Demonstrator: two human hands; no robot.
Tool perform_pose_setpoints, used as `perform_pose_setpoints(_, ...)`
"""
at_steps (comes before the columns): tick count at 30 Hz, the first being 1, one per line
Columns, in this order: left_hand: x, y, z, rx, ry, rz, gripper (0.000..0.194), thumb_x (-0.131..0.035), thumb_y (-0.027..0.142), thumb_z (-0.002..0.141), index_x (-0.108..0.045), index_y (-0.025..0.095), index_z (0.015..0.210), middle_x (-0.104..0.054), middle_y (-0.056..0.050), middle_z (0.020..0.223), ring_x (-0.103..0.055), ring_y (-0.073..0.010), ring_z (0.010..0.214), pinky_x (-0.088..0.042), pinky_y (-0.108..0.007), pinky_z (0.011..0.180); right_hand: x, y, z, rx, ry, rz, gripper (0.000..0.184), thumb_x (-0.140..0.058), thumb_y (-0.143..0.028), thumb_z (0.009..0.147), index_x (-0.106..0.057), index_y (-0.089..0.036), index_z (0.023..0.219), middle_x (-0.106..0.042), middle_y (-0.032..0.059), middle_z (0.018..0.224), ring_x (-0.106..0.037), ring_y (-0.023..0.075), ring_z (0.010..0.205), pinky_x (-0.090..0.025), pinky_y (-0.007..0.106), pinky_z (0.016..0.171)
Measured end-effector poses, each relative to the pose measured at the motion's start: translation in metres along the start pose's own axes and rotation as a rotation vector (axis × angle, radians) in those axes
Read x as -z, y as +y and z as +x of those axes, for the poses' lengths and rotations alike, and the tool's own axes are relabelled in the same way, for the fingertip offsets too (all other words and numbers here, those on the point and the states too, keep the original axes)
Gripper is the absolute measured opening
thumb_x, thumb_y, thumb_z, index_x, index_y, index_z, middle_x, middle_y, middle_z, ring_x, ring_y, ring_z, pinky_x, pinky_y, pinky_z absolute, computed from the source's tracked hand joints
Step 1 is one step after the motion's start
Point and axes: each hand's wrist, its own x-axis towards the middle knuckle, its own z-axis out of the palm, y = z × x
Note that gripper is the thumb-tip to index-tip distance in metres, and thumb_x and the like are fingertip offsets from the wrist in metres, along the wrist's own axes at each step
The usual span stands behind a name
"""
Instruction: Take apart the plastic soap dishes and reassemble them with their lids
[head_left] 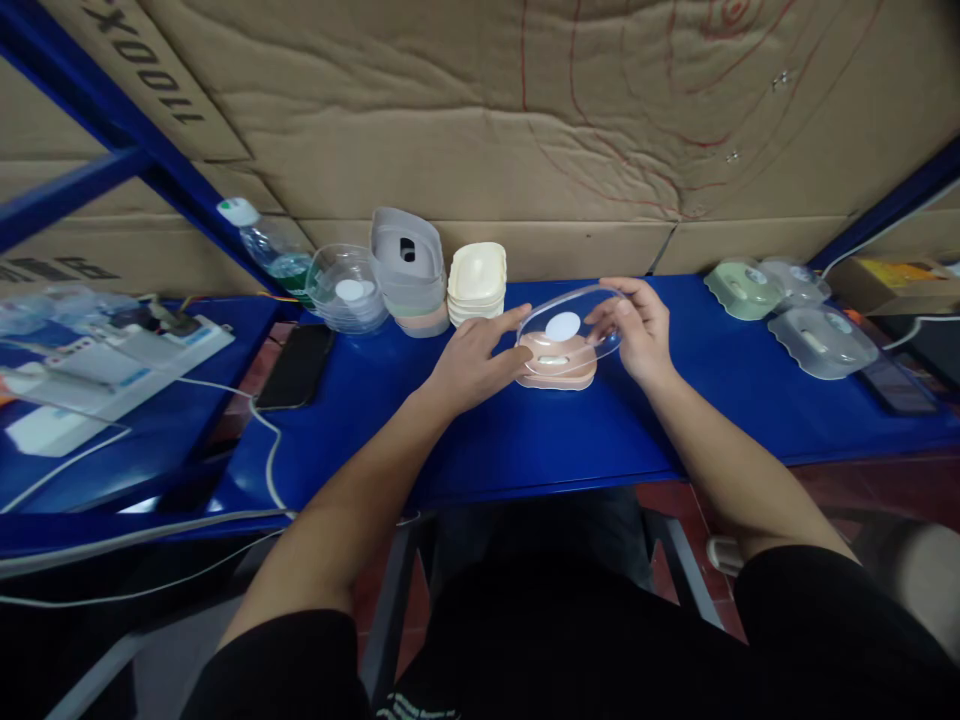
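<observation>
Between my two hands is a clear plastic lid with a white round sticker on it, tilted above a pink plastic piece on the blue table. My left hand grips the lid's left edge between thumb and fingers. At the lid's right edge, my right hand is closed on the rim. Through the lid the pink piece shows a small pale slot. A stack of cream plastic trays stands just behind my left hand.
Left of the cream stack are grey containers, clear lids and a bottle. A phone and power strip lie at the left. Green and clear cases sit at the right, before a cardboard wall.
</observation>
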Motion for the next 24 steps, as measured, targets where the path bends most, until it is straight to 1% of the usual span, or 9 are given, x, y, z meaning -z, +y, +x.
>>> perform_pose_setpoints(2, 0.005, -0.013, -0.004, 0.090, 0.099, 0.058, 0.025, -0.068, 0.053, 0.101, -0.070, 0.029, 0.108, -0.063, -0.010, 0.156, -0.061, -0.0347, 0.141, -0.053, -0.059, 0.111, 0.002, 0.002, 0.000, 0.039, -0.010, -0.034, 0.085, -0.022, -0.087, 0.099, -0.045, -0.031, 0.159, -0.078, 0.0113, 0.108, -0.079, 0.0271, 0.082, -0.067, 0.046, 0.070)
perform_pose_setpoints(3, 0.009, -0.022, -0.007, 0.145, 0.176, 0.098, 0.029, -0.069, 0.057, 0.100, -0.070, 0.028, 0.107, -0.061, -0.010, 0.156, -0.058, -0.0364, 0.144, -0.050, -0.062, 0.113, 0.004, 0.003, 0.001, 0.072, -0.010, -0.051, 0.087, -0.022, -0.088, 0.099, -0.044, -0.030, 0.159, -0.078, 0.0121, 0.112, -0.080, 0.0278, 0.089, -0.067, 0.045, 0.074)
perform_pose_setpoints(7, 0.036, -0.068, -0.026, 0.393, 0.578, 0.276, 0.043, -0.053, 0.065, 0.106, -0.067, 0.024, 0.113, -0.047, -0.012, 0.167, -0.047, -0.0381, 0.154, -0.040, -0.067, 0.121, 0.007, 0.008, 0.002, 0.170, -0.038, -0.160, 0.076, -0.051, -0.082, 0.096, -0.057, -0.029, 0.150, -0.079, 0.0105, 0.115, -0.079, 0.0293, 0.101, -0.067, 0.047, 0.086)
perform_pose_setpoints(10, 0.057, -0.100, -0.042, 0.628, 0.713, 0.344, 0.048, -0.044, 0.064, 0.109, -0.064, 0.023, 0.124, -0.042, -0.013, 0.170, -0.037, -0.0385, 0.160, -0.035, -0.069, 0.123, 0.006, 0.012, 0.002, 0.175, -0.087, -0.229, 0.061, -0.063, -0.069, 0.095, -0.066, -0.028, 0.140, -0.080, 0.0097, 0.114, -0.078, 0.0293, 0.101, -0.067, 0.049, 0.088)
perform_pose_setpoints(12, 0.065, -0.116, -0.050, 0.743, 0.692, 0.304, 0.045, -0.046, 0.061, 0.109, -0.063, 0.024, 0.129, -0.043, -0.012, 0.170, -0.033, -0.0397, 0.162, -0.030, -0.071, 0.124, 0.004, 0.014, 0.003, 0.190, -0.140, -0.251, 0.055, -0.064, -0.063, 0.096, -0.068, -0.027, 0.137, -0.080, 0.0097, 0.117, -0.078, 0.0292, 0.102, -0.067, 0.049, 0.089)
perform_pose_setpoints(15, 0.062, -0.128, -0.057, 0.804, 0.631, 0.231, 0.040, -0.057, 0.054, 0.104, -0.064, 0.024, 0.130, -0.048, -0.018, 0.166, -0.036, -0.0410, 0.160, -0.025, -0.072, 0.126, 0.004, 0.015, 0.004, 0.229, -0.217, -0.305, 0.051, -0.063, -0.059, 0.097, -0.071, -0.025, 0.135, -0.079, 0.0112, 0.119, -0.076, 0.0309, 0.108, -0.065, 0.052, 0.094)
perform_pose_setpoints(17, 0.055, -0.132, -0.058, 0.822, 0.600, 0.221, 0.040, -0.061, 0.050, 0.102, -0.065, 0.022, 0.129, -0.051, -0.022, 0.163, -0.040, -0.0411, 0.158, -0.025, -0.072, 0.127, 0.005, 0.014, 0.004, 0.241, -0.250, -0.342, 0.052, -0.062, -0.060, 0.098, -0.071, -0.024, 0.135, -0.079, 0.0122, 0.120, -0.075, 0.0324, 0.109, -0.063, 0.054, 0.096)
perform_pose_setpoints(20, 0.045, -0.132, -0.057, 0.860, 0.568, 0.236, 0.042, -0.062, 0.047, 0.100, -0.065, 0.020, 0.133, -0.053, -0.023, 0.162, -0.042, -0.0403, 0.157, -0.026, -0.070, 0.126, 0.006, 0.011, 0.004, 0.237, -0.278, -0.362, 0.055, -0.060, -0.063, 0.099, -0.070, -0.024, 0.137, -0.078, 0.0131, 0.122, -0.075, 0.0334, 0.111, -0.062, 0.055, 0.098)
perform_pose_setpoints(24, 0.038, -0.133, -0.058, 0.907, 0.571, 0.265, 0.042, -0.062, 0.048, 0.101, -0.066, 0.024, 0.135, -0.052, -0.020, 0.164, -0.039, -0.0401, 0.159, -0.018, -0.073, 0.127, 0.007, 0.011, 0.004, 0.224, -0.330, -0.351, 0.058, -0.058, -0.065, 0.100, -0.069, -0.023, 0.140, -0.076, 0.0134, 0.126, -0.074, 0.0336, 0.114, -0.061, 0.056, 0.102)
